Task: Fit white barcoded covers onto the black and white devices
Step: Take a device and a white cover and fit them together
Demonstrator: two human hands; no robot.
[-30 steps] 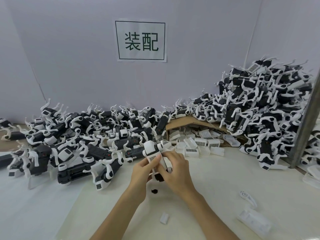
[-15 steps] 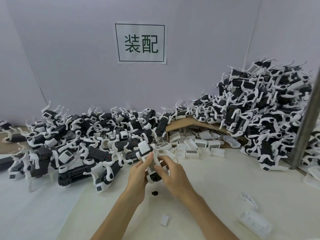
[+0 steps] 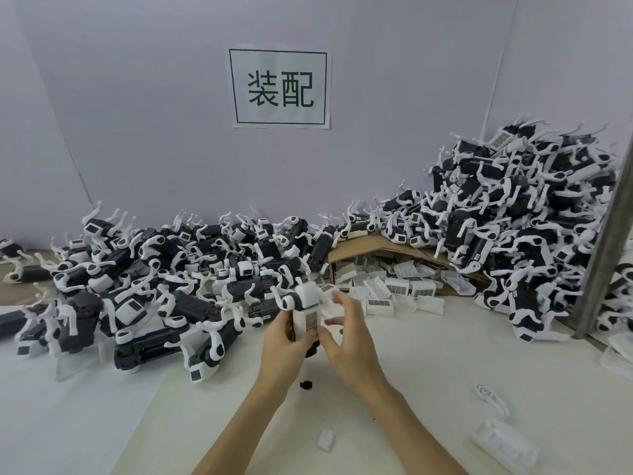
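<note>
Left hand clamps black-and-white plastic device; right hand grip apart. Risk: white barcoded plastic cover, possibly unlatched, may slip off.

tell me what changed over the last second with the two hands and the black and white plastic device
The right hand has lifted its fingers off the black and white plastic device and spread them open beside it. The left hand still grips the device, whose white barcoded cover faces the camera. The device was tipped left and is now back nearly upright. The heaps of devices, the brown cardboard box and the small loose white piece have not moved.
</note>
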